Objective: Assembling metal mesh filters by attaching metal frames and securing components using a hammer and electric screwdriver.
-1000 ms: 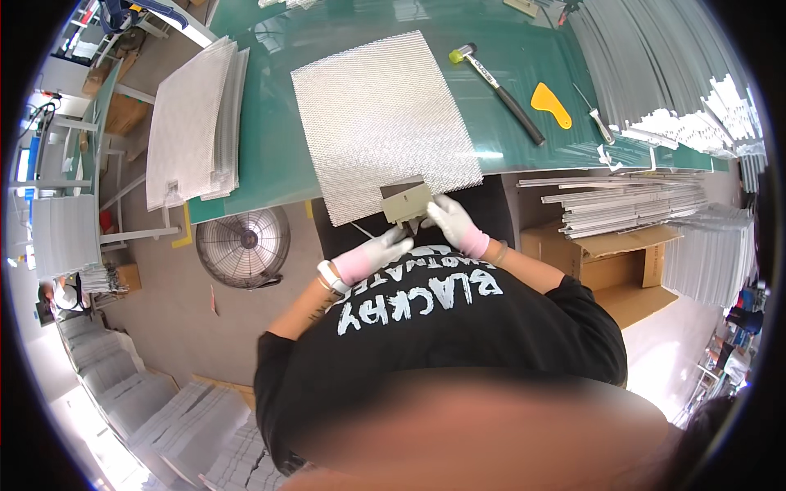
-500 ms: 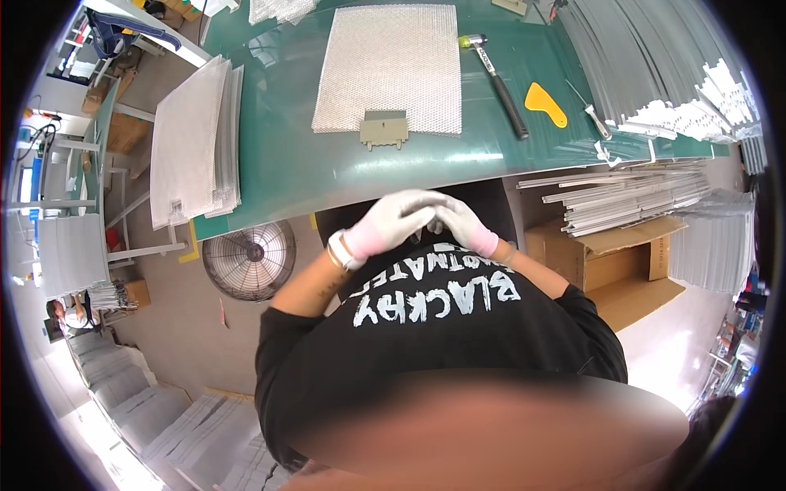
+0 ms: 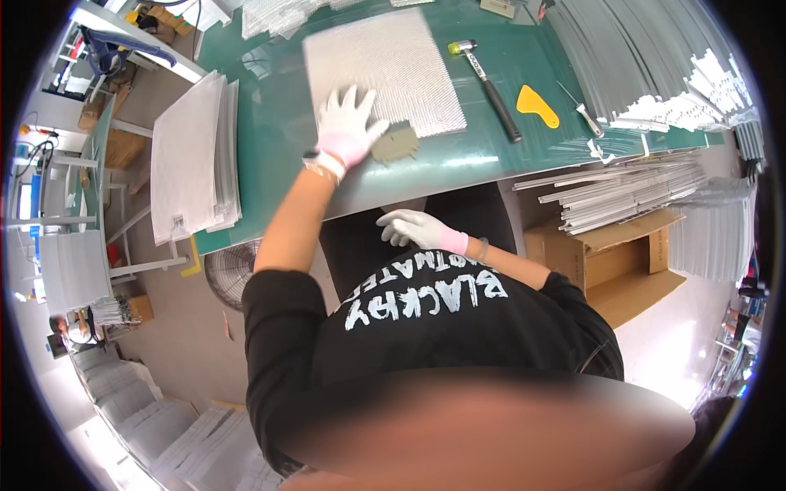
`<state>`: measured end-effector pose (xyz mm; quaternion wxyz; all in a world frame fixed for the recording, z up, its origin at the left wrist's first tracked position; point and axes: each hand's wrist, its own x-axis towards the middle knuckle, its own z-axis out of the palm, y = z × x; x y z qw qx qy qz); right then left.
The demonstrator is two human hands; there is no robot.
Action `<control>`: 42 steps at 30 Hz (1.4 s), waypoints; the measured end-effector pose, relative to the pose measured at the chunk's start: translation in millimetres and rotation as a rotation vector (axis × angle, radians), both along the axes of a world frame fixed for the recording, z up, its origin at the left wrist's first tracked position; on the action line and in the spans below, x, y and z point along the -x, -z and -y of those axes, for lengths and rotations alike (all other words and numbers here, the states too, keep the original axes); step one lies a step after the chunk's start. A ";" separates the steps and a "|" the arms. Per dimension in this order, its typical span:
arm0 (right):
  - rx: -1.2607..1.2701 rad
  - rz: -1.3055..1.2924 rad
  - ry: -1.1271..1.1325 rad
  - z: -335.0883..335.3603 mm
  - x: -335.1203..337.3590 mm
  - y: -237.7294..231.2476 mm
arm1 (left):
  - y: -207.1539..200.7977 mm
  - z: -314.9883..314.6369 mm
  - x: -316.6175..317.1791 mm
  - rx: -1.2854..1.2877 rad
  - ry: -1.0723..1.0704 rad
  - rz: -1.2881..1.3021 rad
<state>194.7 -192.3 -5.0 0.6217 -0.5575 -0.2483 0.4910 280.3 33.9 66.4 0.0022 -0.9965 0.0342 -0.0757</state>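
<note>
My left hand [image 3: 345, 131], in a white glove with a pink cuff, lies with fingers spread on the near left part of a silvery mesh panel [image 3: 393, 69]. That panel sits tilted on the green worktable. By my left thumb, at the panel's near edge, is a small olive-grey notched plate [image 3: 396, 146], slightly blurred. My right hand [image 3: 416, 230], gloved the same way, hovers below the table edge in front of my black shirt. Its fingers are loosely bent and apart, and I see nothing held in them.
A hammer [image 3: 495, 98], a yellow scraper [image 3: 537, 107] and a screwdriver [image 3: 585, 113] lie right of the panel. More mesh panels [image 3: 192, 155] overhang the table's left side. Grey strips [image 3: 630, 57] fill the right. Below stand a carton [image 3: 626, 270] and a fan [image 3: 232, 274].
My hands were together at my front. The left has reached forward onto the mesh panel, which is now turned askew with the plate. My right hand has stayed low, shifting slightly left.
</note>
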 end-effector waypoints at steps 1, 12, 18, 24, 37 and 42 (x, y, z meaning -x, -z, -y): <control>0.028 -0.078 0.057 10.0 -1.8 5.7 | -10.6 22.7 18.3 0.009 -0.071 -0.069; 0.088 -0.259 0.679 58.8 -16.5 3.0 | -5.7 68.3 54.1 0.304 0.126 0.103; 0.056 -0.105 0.773 74.8 -2.7 -5.7 | -3.7 91.2 63.8 0.183 0.246 -0.064; 0.018 -0.074 1.023 73.5 5.6 10.5 | -7.3 109.3 73.7 0.179 0.213 -0.112; 0.079 -0.177 0.747 75.6 -8.2 -20.6 | -8.3 112.2 99.5 0.257 0.215 -0.113; 0.059 -0.126 0.772 74.4 -1.8 -17.1 | -11.2 111.9 100.2 0.267 0.236 -0.099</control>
